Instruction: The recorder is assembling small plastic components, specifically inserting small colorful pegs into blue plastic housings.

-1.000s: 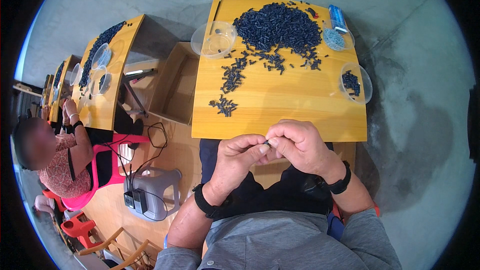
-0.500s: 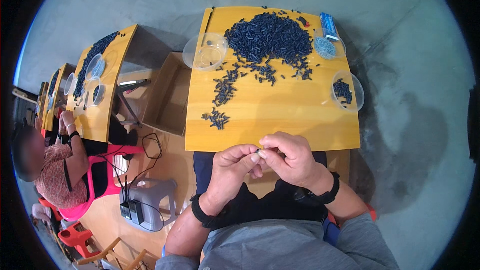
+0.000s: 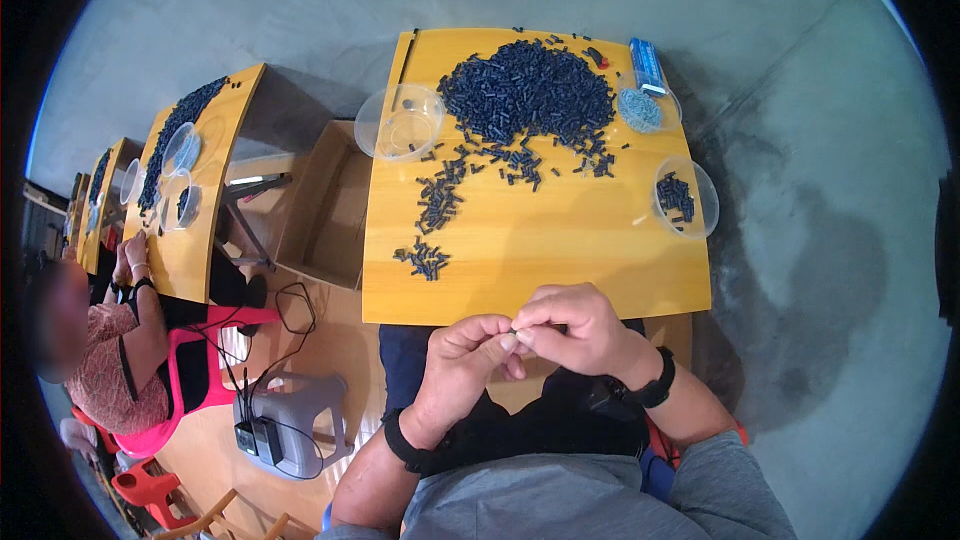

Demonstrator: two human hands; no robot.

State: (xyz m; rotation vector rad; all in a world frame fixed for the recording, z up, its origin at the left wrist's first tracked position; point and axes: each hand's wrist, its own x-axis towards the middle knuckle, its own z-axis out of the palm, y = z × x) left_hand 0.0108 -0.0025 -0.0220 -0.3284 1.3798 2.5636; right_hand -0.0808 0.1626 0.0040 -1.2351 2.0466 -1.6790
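Observation:
My left hand [image 3: 462,365] and my right hand [image 3: 578,332] meet just off the near edge of the yellow table [image 3: 560,275]. Thumbs and fingertips of both are pinched together around a tiny dark piece [image 3: 514,333], mostly covered by the fingers. It resembles the short black tube-like pieces [image 3: 530,90] heaped at the table's far side. A trail of loose ones [image 3: 425,258] runs down the left. At the right edge, a see-through bowl [image 3: 707,202] holds several black pieces. Behind it, another bowl [image 3: 672,100] contains small light-blue bits.
A see-through bowl [image 3: 375,125] overhangs the table's left edge. A blue box [image 3: 645,65] stands far right, near a red-and-black item [image 3: 597,57]. On the left are a cardboard box [image 3: 325,205], a grey stool [image 3: 305,425] with cables, and a person [image 3: 110,360] at another table.
The view has shifted, so the table and my hands sit slightly lower in it. My fingers stay pinched together, and the small dark piece between them shows less than before.

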